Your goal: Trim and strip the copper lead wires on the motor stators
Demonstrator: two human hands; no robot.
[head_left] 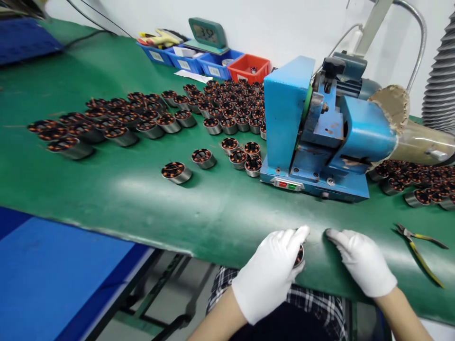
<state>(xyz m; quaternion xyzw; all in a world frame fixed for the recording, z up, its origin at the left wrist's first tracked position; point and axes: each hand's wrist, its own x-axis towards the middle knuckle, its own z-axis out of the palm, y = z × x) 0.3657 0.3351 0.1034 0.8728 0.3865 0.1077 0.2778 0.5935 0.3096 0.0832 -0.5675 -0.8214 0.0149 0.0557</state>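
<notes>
My left hand (pixel 272 270), in a white glove, is wrapped around a motor stator (pixel 299 256) at the front edge of the green bench. Only part of its copper windings and rim shows past the fingers. To the right, my right hand (pixel 360 258), also gloved, rests on the bench top with its fingers stretched out and nothing visible in it; its fingertips look dark with dirt. Beyond the hands stands a blue belt grinding machine (pixel 320 137) with a red and a green button. Diagonal pliers (pixel 417 251) with yellow handles lie right of my right hand.
Many stators (pixel 121 118) stand in groups at left and beside the machine, with two single ones (pixel 177 173) in front. More stators (pixel 419 182) are at far right. Blue bins (pixel 215 66), a red bin (pixel 250 68) and a digital clock (pixel 208 33) line the wall.
</notes>
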